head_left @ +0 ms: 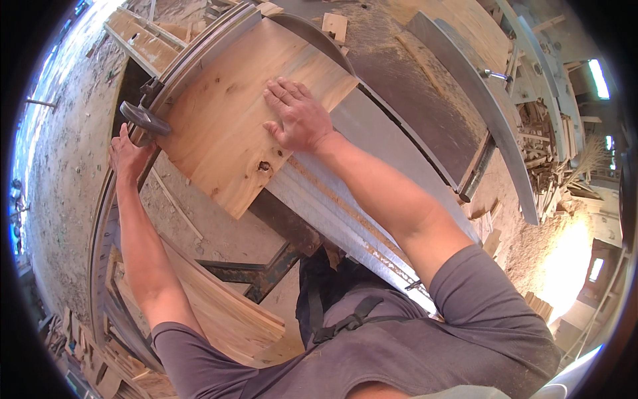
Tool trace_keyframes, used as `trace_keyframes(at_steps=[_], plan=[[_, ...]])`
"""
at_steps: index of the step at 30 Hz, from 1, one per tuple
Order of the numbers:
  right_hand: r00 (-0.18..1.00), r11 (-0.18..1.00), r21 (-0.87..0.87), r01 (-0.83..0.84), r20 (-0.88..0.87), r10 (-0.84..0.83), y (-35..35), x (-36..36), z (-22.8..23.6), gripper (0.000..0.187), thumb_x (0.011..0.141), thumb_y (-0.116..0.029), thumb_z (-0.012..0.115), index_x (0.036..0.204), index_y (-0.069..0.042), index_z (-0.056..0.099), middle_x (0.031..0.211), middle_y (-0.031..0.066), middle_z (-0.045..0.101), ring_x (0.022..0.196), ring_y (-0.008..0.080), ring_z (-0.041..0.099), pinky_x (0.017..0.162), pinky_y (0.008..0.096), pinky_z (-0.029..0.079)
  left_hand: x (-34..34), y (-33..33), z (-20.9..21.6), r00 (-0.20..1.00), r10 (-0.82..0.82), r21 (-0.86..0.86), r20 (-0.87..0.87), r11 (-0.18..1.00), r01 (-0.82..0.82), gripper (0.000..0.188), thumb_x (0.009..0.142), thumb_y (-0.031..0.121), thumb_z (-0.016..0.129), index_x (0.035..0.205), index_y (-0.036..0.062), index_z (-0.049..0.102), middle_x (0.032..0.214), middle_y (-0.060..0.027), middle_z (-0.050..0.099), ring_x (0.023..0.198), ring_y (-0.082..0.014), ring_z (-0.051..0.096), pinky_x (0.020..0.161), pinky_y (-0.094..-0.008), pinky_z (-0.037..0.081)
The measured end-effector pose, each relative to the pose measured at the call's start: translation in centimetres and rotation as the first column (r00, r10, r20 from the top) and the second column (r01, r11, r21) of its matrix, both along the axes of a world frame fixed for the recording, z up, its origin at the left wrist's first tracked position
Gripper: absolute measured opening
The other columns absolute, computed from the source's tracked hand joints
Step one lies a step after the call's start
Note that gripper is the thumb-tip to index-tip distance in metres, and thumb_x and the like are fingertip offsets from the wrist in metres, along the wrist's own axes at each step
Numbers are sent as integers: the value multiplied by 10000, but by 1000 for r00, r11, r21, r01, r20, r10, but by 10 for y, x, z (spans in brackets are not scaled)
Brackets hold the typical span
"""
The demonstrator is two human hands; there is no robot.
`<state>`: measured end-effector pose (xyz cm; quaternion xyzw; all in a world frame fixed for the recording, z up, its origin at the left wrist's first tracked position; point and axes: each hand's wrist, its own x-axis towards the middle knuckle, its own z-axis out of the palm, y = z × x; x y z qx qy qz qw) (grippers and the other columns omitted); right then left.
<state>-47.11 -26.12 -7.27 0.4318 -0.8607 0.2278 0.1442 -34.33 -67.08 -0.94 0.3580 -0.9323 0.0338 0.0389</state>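
Observation:
A wide pale wooden board [219, 100] with dark knots lies across the grey metal saw table [372, 133]. On top of the board my right hand [297, 113] rests flat, palm down, with its thumb spread from the fingers. At the board's left corner, my left hand [129, 156] grips the long metal rail [189, 63], fingers on the outer side and thumb toward the board. Just ahead of that hand, a dark metal stop or clamp arm [145, 118] reaches over to the board's edge. Part of the rail under my left hand is hidden.
Stacked planks [219, 299] stand low to my left, beside a dark angled metal frame [256, 272]. A long grey metal fence [475, 86] curves along the right. Sawdust and a wood offcut [334, 26] lie beyond the board. Scrap wood [541, 139] is heaped far right.

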Motion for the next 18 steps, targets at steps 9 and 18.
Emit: trace_keyframes(at_steps=[9,18], plan=[[1000,1000,7,-9,-11,9,-3,3,7,638,930,-381,641,1451,-24,546,1566,150,478,1488,310,387,1252,434,257,8,-9,6,998,-53,-22,26,998,53,1043,712,514,835,1575,130,393,1367,-186,564,1321,-360,520,1101,-477,422],[999,999,39,8,-48,-6,-4,-3,4,626,921,-361,645,1442,-24,558,1558,148,489,1477,309,401,1236,446,284,3,14,28,999,-38,114,-32,993,42,910,705,362,764,1539,160,459,1422,-183,533,1367,-357,471,1145,-452,366]])
